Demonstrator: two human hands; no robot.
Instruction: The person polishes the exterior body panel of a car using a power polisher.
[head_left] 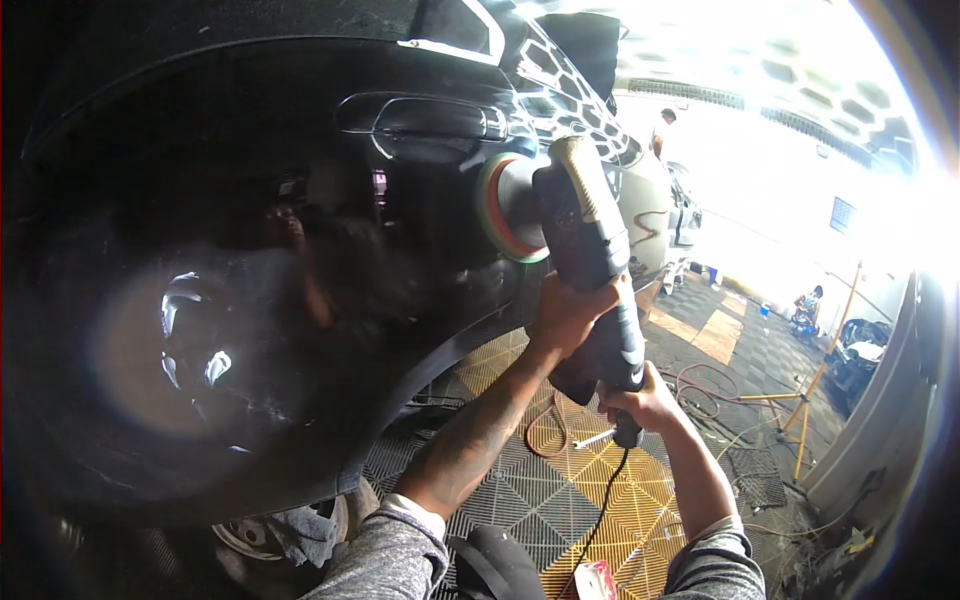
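Note:
Both of my hands are closed around a black corded car polisher (590,230). My left hand (575,315) grips the middle of its body. Lower down, my right hand (640,402) wraps round the rear end by the cord. The polisher's round pad (515,208), with an orange and green edge, is at the glossy black car panel (400,280), just below the door handle (440,118); I cannot tell how firmly it presses. White smears of what looks like polishing compound (217,367) lie on the panel at the left.
The power cord (603,510) hangs to the tiled floor (520,500). A grey cloth (303,535) lies on a wheel below the panel. Hoses (700,390) and a yellow tripod stand (805,400) are to the right. Other people (806,308) are farther back.

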